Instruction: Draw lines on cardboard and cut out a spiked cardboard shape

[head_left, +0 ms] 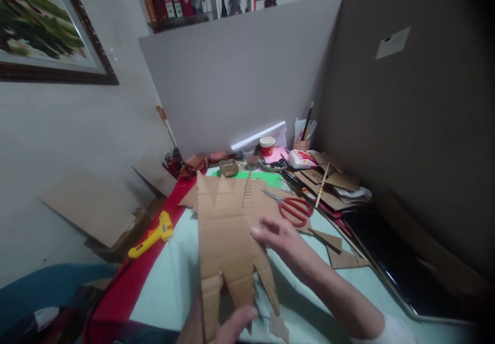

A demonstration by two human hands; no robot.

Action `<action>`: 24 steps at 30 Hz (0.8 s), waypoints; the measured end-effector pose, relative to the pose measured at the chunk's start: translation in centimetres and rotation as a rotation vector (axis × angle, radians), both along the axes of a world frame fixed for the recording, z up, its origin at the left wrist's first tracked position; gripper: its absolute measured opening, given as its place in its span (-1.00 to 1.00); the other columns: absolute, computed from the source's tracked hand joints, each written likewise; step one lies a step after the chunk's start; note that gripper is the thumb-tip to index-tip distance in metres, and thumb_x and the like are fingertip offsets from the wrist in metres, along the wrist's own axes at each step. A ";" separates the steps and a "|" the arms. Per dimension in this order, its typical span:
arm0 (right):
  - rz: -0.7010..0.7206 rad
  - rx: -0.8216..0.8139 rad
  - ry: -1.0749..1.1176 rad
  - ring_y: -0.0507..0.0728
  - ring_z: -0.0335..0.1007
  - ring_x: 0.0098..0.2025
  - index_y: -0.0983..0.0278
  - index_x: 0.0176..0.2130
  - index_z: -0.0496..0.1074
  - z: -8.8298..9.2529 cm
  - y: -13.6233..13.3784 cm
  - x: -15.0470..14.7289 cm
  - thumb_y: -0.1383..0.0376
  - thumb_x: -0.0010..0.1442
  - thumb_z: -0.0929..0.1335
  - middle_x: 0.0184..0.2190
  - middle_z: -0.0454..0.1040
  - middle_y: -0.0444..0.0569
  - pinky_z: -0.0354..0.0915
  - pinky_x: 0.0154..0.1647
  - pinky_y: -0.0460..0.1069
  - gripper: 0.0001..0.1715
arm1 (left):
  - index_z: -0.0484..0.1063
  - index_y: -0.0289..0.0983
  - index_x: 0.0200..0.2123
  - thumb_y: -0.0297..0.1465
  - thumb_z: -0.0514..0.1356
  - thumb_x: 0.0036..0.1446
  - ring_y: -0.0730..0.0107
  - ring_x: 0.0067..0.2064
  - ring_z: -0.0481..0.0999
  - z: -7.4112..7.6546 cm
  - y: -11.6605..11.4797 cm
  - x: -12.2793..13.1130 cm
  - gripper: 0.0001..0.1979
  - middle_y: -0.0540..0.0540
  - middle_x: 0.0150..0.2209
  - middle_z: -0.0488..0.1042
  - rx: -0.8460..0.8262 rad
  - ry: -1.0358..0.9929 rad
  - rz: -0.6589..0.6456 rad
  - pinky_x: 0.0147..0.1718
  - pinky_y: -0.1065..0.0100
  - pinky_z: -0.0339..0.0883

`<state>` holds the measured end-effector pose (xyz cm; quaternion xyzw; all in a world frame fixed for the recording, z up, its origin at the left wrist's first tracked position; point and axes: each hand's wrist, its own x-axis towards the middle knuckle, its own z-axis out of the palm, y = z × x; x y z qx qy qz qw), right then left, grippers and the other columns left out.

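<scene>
A brown corrugated cardboard piece point(226, 230) with jagged, pointed cuts along its top and bottom edges is held up in front of me. My left hand point(234, 326) grips its lower end, the thumb near the pointed strips and part of the hand hidden behind the board. At the board's right edge, my right hand point(276, 234) has closed its thumb and fingers on it, though some fingertips are hidden. Just beyond the right hand, red-handled scissors point(296, 209) lie on more flat cardboard point(270, 199).
A yellow glue gun point(154, 235) lies on the red strip at left. Cardboard offcuts point(348, 259) and a dark flat screen-like panel point(386, 261) are at right. Toward the back are a paper cup point(267, 146), a small cardboard box point(229, 168) and a brush holder point(301, 144). Grey boards point(240, 81) enclose the table.
</scene>
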<state>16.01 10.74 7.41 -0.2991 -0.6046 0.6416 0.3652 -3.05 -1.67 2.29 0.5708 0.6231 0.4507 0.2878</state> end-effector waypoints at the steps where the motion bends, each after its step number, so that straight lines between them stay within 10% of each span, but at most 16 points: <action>1: 0.003 -0.007 -0.019 0.14 0.44 -0.26 0.26 -0.29 0.44 -0.5 0.6 0.6 -0.07 0.19 0.44 -0.37 0.47 -0.10 0.34 -0.18 0.02 -0.56 | 0.61 -0.15 -0.08 -0.28 0.44 -0.01 0.08 -0.13 0.70 0.4 0.1 -0.7 -0.62 -0.14 -0.14 0.69 0.040 0.131 -0.158 -0.19 0.33 0.61; 3: 0.018 -0.008 -0.070 0.12 0.45 -0.28 0.27 -0.26 0.46 -1.3 1.7 1.8 -0.05 0.20 0.45 -0.35 0.50 -0.09 0.35 -0.20 0.02 -0.56 | 0.56 -0.10 -0.04 -0.47 0.41 0.02 0.20 -0.09 0.68 1.2 0.4 -2.2 -0.61 -0.07 -0.07 0.67 0.212 0.366 -0.422 -0.10 0.40 0.56; 9: 0.124 0.051 -0.267 0.15 0.52 -0.14 0.31 -0.04 0.48 -1.6 4.4 3.0 0.13 0.37 0.40 -0.08 0.54 0.00 0.46 -0.10 0.13 -0.69 | 0.43 -0.19 0.11 -0.64 0.26 0.18 0.24 0.03 0.56 2.8 2.1 -3.3 -0.55 -0.16 -0.04 0.57 0.761 0.736 -0.015 0.10 0.27 0.43; 14: 0.279 0.167 -0.431 0.17 0.53 -0.10 0.33 -0.11 0.50 -0.5 5.0 2.1 0.18 0.36 0.41 -0.11 0.55 -0.03 0.45 -0.04 0.15 -0.76 | 0.39 -0.02 0.24 -0.69 0.24 0.14 0.10 0.13 0.48 3.0 2.4 -2.5 -0.33 -0.17 0.04 0.56 0.762 0.799 -0.033 0.17 0.11 0.34; 24: 0.467 0.422 -0.699 0.17 0.55 -0.16 0.34 -0.09 0.51 -1.0 6.7 -0.1 0.17 0.39 0.40 -0.15 0.56 -0.06 0.49 -0.12 0.12 -0.73 | 0.54 -0.26 0.02 -0.59 0.06 0.31 0.14 0.24 0.37 3.7 4.9 -2.1 -0.66 -0.26 0.11 0.55 0.453 0.717 -0.262 0.21 0.11 0.26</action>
